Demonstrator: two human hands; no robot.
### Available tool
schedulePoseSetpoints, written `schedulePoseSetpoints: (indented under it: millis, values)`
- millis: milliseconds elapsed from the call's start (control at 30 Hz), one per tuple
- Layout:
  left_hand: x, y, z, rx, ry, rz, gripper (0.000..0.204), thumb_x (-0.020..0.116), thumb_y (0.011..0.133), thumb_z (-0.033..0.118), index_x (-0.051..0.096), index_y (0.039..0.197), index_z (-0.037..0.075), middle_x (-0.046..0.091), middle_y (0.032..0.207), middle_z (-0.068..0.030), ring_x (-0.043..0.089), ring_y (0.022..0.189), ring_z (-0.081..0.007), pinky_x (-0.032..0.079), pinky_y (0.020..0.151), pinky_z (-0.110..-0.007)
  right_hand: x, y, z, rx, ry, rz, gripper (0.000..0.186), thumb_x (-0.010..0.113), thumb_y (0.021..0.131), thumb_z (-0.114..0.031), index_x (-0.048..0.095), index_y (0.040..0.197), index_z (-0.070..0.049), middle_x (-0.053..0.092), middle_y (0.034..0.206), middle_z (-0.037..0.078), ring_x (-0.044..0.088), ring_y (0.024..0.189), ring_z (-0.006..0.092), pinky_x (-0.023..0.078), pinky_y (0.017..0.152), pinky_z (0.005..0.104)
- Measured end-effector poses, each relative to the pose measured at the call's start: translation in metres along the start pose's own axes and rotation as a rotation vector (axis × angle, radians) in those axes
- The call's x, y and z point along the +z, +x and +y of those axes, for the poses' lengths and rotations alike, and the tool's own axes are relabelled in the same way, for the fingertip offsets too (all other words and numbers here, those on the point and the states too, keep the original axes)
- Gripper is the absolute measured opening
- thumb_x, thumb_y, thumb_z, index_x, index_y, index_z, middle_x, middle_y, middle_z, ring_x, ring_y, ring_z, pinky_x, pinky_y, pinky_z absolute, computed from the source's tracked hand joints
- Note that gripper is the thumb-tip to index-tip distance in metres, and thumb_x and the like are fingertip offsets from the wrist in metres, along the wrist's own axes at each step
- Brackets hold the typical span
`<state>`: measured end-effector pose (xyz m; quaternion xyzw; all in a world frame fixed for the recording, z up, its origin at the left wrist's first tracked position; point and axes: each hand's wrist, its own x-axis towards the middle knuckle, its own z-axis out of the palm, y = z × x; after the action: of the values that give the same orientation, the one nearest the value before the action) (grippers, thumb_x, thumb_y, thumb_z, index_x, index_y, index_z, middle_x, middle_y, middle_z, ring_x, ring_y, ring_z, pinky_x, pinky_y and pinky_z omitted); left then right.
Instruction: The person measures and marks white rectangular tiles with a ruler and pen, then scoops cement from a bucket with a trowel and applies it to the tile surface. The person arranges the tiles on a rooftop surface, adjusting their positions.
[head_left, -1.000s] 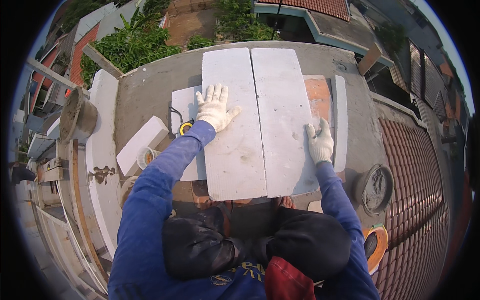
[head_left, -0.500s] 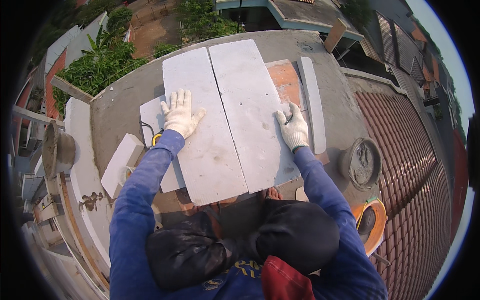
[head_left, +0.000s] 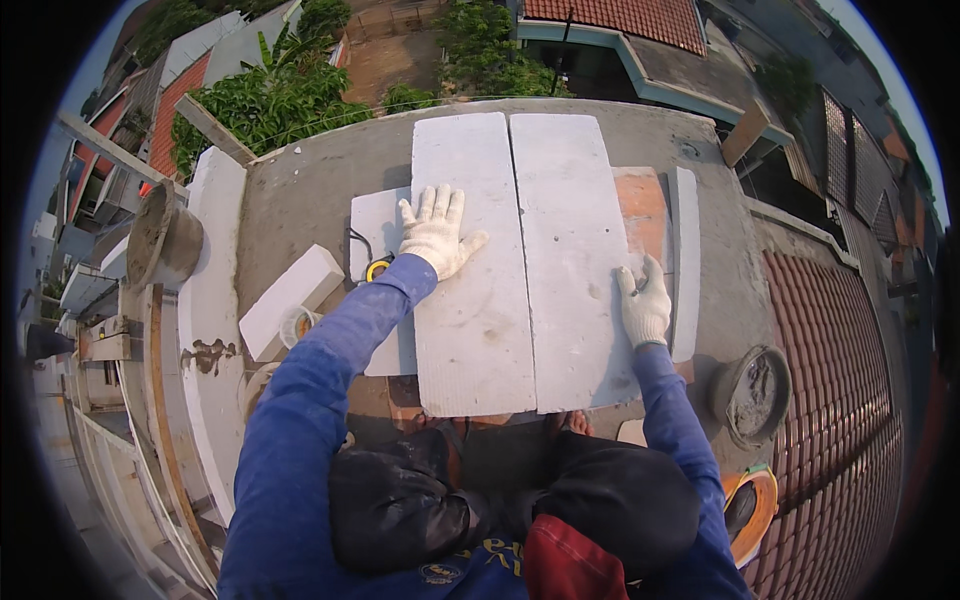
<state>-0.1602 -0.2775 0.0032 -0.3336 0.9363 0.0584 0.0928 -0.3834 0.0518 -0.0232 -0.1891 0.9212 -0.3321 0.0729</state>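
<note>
My left hand [head_left: 436,234] lies flat, fingers spread, gripping nothing, on the left white slab [head_left: 470,270]. My right hand [head_left: 643,300], open too, presses the right slab [head_left: 570,255] at three o'clock. Both slabs sit side by side on the roof; the seam isn't closed.

Person, seen from above. Both hands gloved: left hand [head_left: 434,238] and right hand [head_left: 644,303] in white knit work gloves with ribbed cuffs, the fabric lightly soiled and greyish at the fingers. Long blue sleeves [head_left: 310,420] cover both arms to the wrists, cloth creased along its length. Dark, near-black trousers [head_left: 400,505] over the knees, smudged with pale dust and dried splashes. Lower front of the blue top bears a small printed yellow emblem. A red patch of cloth [head_left: 565,565] shows between the knees. Toes visible below the trouser hems.
</note>
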Motion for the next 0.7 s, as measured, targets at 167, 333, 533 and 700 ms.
schedulePoseSetpoints:
  millis: [167,333,533,700]
  values:
    - [-0.001,0.003,0.003,0.0,-0.002,-0.03,0.102,0.047,0.11,0.075,0.02,0.182,0.007,0.014,0.19,-0.0206,0.007,0.176,-0.0401,0.006,0.138,-0.071,0.001,0.003,0.009,-0.03,0.003,0.016,0.069,0.078,0.105,-0.048,0.061,0.157,-0.005,0.077,0.14,0.025,0.077,0.127,0.0393,0.059,0.109,0.0477]
    - [-0.005,0.003,-0.001,0.004,0.008,-0.063,0.103,0.043,0.11,0.076,0.017,0.182,0.007,0.012,0.19,-0.0209,0.006,0.176,-0.0408,0.005,0.137,-0.072,0.002,0.004,0.007,-0.011,0.002,-0.012,0.07,0.078,0.105,-0.048,0.061,0.157,-0.005,0.077,0.14,0.024,0.077,0.127,0.0386,0.059,0.109,0.0474]
    - [-0.025,0.006,0.009,-0.001,-0.002,-0.151,0.103,0.043,0.11,0.077,0.015,0.183,0.009,0.009,0.191,-0.0185,0.005,0.177,-0.0391,0.009,0.137,-0.073,-0.003,0.0,0.004,-0.017,-0.008,-0.002,0.069,0.076,0.105,-0.051,0.063,0.155,-0.005,0.08,0.133,0.024,0.078,0.123,0.0387,0.06,0.107,0.0481]
    - [-0.025,0.01,0.012,-0.061,0.033,-0.222,0.103,0.046,0.109,0.075,0.013,0.184,0.012,0.006,0.192,-0.0152,0.004,0.177,-0.0378,0.011,0.138,-0.07,0.001,0.013,0.023,-0.174,0.025,0.006,0.05,0.069,0.111,-0.042,0.067,0.151,-0.011,0.081,0.122,0.024,0.08,0.115,0.0392,0.061,0.101,0.0491]
